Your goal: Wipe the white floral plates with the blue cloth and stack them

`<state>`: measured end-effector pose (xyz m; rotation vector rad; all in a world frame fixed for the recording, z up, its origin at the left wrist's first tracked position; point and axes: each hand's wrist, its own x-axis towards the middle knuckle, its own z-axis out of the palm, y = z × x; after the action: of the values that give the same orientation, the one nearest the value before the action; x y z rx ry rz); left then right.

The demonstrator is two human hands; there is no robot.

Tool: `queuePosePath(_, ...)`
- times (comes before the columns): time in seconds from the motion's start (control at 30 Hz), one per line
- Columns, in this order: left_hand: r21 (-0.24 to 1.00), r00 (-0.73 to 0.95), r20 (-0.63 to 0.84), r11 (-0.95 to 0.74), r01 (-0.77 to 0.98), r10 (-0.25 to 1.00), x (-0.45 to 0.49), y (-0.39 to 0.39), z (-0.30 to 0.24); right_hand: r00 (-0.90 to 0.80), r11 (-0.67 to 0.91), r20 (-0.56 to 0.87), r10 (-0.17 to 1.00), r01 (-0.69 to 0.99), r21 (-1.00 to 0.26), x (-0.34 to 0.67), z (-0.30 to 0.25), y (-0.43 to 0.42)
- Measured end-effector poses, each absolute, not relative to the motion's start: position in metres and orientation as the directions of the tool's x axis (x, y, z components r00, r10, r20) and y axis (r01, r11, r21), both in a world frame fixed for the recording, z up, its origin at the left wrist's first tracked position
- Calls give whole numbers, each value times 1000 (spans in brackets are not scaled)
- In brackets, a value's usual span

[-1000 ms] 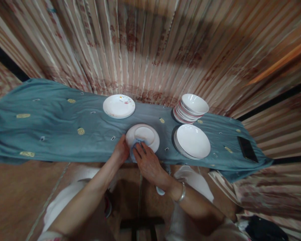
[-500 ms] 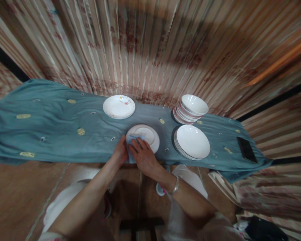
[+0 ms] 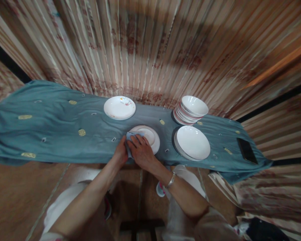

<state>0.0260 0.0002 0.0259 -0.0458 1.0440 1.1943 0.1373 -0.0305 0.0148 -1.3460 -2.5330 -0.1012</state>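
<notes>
A white plate (image 3: 156, 138) lies bottom up near the front edge of the table, its foot ring showing. My left hand (image 3: 120, 151) is closed at its left rim, with the fingers partly hidden. Pressed against the left part of the plate is a light blue cloth (image 3: 130, 134), held under the bent fingers of my right hand (image 3: 141, 152). Part of the cloth hangs down between the two hands.
A flowered plate (image 3: 119, 107) sits at the back. On the right are stacked bowls (image 3: 194, 105), stacked white plates (image 3: 193, 143) and a dark phone (image 3: 247, 150). A teal cloth (image 3: 57, 134) covers the narrow table; a pleated curtain (image 3: 140, 50) hangs behind.
My right hand and the blue cloth have shifted slightly left toward the plate's rim, uncovering more of the foot ring. My left hand stays at the left edge.
</notes>
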Motion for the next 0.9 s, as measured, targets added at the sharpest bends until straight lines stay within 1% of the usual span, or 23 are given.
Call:
queuePosePath(0.13, 466, 12, -689, 457, -758, 724, 25, 0, 27, -514, 558, 301, 803, 826, -80, 135, 11, -23)
queuePosePath(0.37, 466, -6, -685, 432, -772, 729, 26, 0, 24, -488, 543, 320, 812, 833, -107, 132, 11, -11)
queuePosePath(0.53, 438, 27, -666, 419, -796, 746, 27, 0, 24, -483, 531, 285, 828, 839, -119, 130, 18, -4)
queuePosePath(0.7, 441, 31, -667, 429, -788, 744, 28, 0, 24, -467, 503, 230, 854, 854, -132, 127, 24, 1)
queuePosePath(0.9, 443, 37, -625, 393, -806, 780, 28, 0, 21, -447, 482, 211, 869, 862, -159, 126, 23, 7)
